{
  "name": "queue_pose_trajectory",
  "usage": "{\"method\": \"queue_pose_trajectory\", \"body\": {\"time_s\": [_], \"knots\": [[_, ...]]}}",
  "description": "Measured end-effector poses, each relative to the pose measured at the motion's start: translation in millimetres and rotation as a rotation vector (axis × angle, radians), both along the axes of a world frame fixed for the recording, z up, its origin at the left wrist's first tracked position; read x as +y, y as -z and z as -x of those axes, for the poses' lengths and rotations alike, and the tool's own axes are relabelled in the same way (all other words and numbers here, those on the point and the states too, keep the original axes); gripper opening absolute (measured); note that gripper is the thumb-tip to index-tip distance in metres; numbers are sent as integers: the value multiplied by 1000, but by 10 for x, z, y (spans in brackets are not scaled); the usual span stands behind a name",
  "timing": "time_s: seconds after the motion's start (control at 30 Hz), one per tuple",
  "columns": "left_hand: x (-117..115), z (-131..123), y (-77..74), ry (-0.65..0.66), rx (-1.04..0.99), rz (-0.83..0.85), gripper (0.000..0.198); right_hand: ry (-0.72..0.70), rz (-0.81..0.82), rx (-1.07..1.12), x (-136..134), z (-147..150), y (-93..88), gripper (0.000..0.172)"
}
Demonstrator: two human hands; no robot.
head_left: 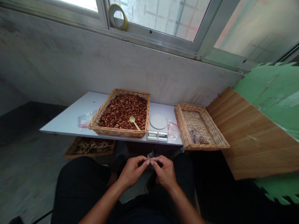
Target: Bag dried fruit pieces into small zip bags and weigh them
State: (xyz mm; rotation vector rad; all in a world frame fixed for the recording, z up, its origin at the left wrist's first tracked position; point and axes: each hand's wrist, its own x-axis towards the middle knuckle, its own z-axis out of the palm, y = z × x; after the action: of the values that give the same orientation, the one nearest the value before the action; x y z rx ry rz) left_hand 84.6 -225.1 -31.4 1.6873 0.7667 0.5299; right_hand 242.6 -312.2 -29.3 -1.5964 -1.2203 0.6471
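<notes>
Both hands are in front of the table's near edge, above the lap, their fingertips meeting. My left hand (132, 169) pinches one side of a small clear plastic bag (150, 154), thumb against forefinger. On its other side my right hand (165, 170) grips the bag the same way. Beyond them a white kitchen scale (158, 122) lies on the white table (66, 116). To its left a wicker basket (119, 133) holds dried reddish-brown pieces, with a pale yellow spoon (132, 119) on top. Clear bags with red strips (173, 130) lie right of the scale.
At the right end, a second wicker basket (210, 127) holds a filled clear bag (197, 137). More clear bags (85, 120) lie on the left. A third basket (90, 146) stands below the table. A wooden board (254, 137) leans at the right. Tape (118, 17) rests on the windowsill.
</notes>
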Motion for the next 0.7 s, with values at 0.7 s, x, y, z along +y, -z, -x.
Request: {"method": "queue_pose_trajectory", "body": {"time_s": [0.7], "knots": [[-149, -132, -71, -213, 418, -439, 21, 40, -16, -399, -4, 38, 46, 17]]}}
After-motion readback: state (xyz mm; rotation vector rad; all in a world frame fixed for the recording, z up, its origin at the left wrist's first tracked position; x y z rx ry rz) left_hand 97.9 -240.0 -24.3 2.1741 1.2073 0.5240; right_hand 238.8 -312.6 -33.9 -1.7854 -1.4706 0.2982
